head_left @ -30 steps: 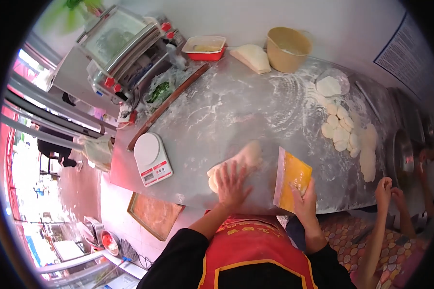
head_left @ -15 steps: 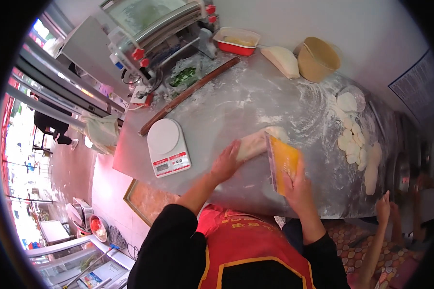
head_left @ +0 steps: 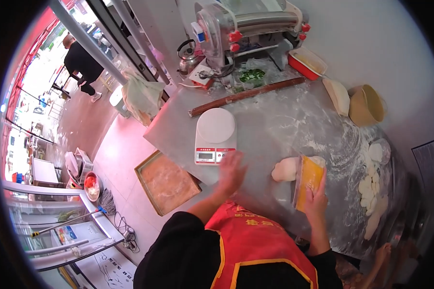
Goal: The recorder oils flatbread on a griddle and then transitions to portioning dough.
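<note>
Head view, with the white kitchen scale (head_left: 216,126) as landmark. Observed the left hand (head_left: 231,174) at the near right corner of the scale, blurred, fingers extended, grasping nothing; cannot tell whether touching the buttons. Found the right hand (head_left: 316,200) to the right of the scale and nearer, closed around a flat yellow piece (head_left: 311,180) with a pale long edge; exact kind unclear.

Located the lump of dough (head_left: 285,169) to the right of the scale and slightly nearer, lying on the floured table (head_left: 265,130), partly hidden behind the yellow piece; cannot tell whether touching it. Noted a wooden rolling pin (head_left: 246,96) just beyond the scale, with greens (head_left: 251,75) farther beyond. Recorded a red tub (head_left: 306,65) and a brown tub (head_left: 364,106) beyond and right of the scale, with small dough pieces (head_left: 368,190) well to its right. Noted a shallow tray (head_left: 169,185) left of the scale and nearer, below table level.
</note>
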{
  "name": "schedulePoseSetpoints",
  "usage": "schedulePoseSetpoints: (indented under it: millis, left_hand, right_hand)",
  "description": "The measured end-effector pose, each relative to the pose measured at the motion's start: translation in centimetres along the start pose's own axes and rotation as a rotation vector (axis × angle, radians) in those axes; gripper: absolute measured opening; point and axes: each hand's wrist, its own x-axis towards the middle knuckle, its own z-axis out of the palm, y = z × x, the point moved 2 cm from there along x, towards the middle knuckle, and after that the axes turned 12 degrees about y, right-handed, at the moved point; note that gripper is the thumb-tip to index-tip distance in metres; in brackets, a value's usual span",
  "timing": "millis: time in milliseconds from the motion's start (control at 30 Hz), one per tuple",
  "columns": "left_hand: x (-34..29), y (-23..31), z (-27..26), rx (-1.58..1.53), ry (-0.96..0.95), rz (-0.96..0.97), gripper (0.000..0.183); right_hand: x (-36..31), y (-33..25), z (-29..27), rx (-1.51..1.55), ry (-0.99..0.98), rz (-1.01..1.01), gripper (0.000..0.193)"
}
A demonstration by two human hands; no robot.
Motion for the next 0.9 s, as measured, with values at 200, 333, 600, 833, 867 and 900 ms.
schedulePoseSetpoints:
  millis: [200, 333, 600, 833, 867, 900]
  left_hand:
    - [1.4, -5.7, -3.8, 0.267, 0.351, -0.408, 0.089]
    - [1.9, -5.8, -3.6, 0.222, 0.155, -0.625, 0.102]
    - [1.4, -6.6, -3.6, 0.134, 0.176, -0.642, 0.101]
    - [2.2, -5.8, -3.9, 0.110, 0.165, -0.742, 0.100]
    - [2.3, -5.7, -4.0, 0.110, 0.153, -0.763, 0.100]
    - [2.4, -5.7, -4.0, 0.109, 0.157, -0.763, 0.100]
  right_hand:
    - [0.0, 0.5, 0.2, 0.075, -0.006, -0.002, 0.071]
    - [-0.1, -0.1, -0.1, 0.080, -0.049, 0.014, 0.071]
    - [-0.7, 0.3, -0.3, 0.107, -0.067, -0.054, 0.069]
    - [-0.9, 0.0, -0.3, 0.077, -0.102, -0.036, 0.068]
    - [-0.9, 0.0, -0.3, 0.079, -0.101, -0.040, 0.068]
    - [-1.0, 0.1, -0.2, 0.051, -0.101, -0.058, 0.068]
